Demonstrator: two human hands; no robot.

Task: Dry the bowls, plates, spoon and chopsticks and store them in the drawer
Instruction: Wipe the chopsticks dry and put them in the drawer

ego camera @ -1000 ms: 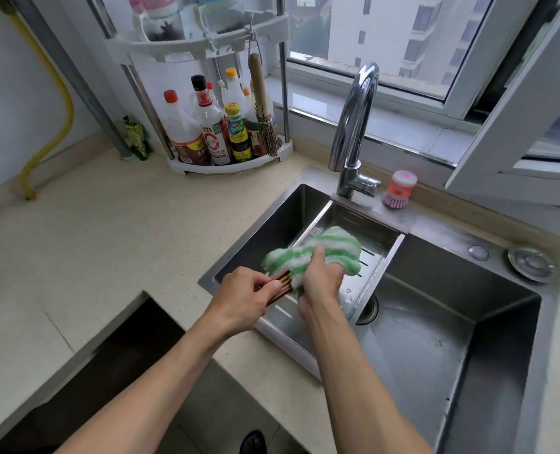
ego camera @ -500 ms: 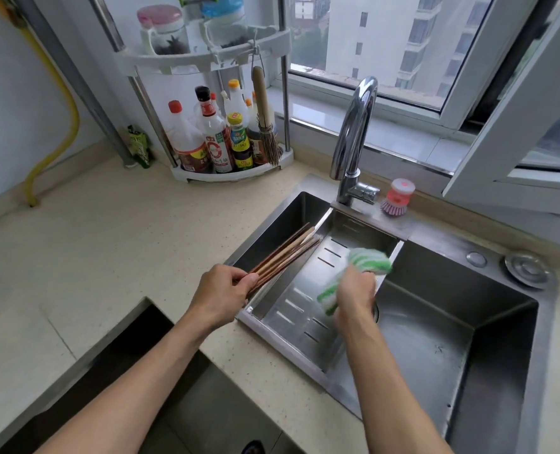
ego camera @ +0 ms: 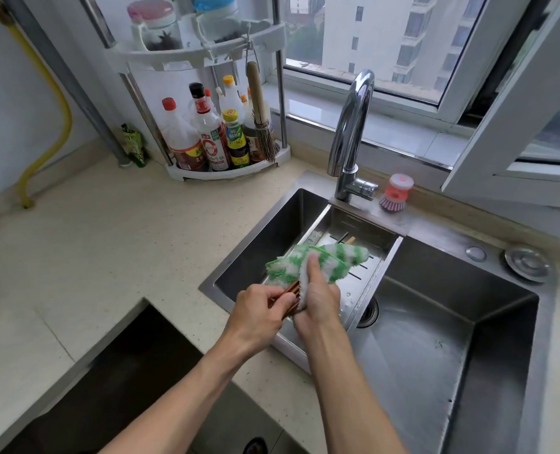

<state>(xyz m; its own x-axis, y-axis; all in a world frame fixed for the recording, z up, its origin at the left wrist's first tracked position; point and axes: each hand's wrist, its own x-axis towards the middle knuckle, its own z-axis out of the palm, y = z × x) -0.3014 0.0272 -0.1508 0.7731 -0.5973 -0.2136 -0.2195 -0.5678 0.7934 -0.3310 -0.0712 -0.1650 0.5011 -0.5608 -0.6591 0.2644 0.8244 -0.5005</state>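
Over the sink's drain tray (ego camera: 382,239), my left hand (ego camera: 257,314) grips the near ends of a bundle of brown chopsticks (ego camera: 290,291). My right hand (ego camera: 318,294) holds a green-and-white cloth (ego camera: 318,262) wrapped round the chopsticks, just beyond my left hand. Most of the chopsticks' length is hidden inside the cloth; their far tips (ego camera: 350,240) poke out past it. An open dark drawer (ego camera: 108,381) lies below the counter at the lower left. No bowls, plates or spoon are in view.
The steel sink (ego camera: 436,339) has a tall faucet (ego camera: 350,132) behind the tray and a pink dish brush (ego camera: 396,193) beside it. A corner rack of bottles (ego camera: 206,136) stands at the back of the beige counter (ego camera: 92,257). An open window frame (ego camera: 514,132) juts in at the right.
Half a second ago the cloth was off the chopsticks and to their right. Now my right hand has brought it back round them, close against my left hand.
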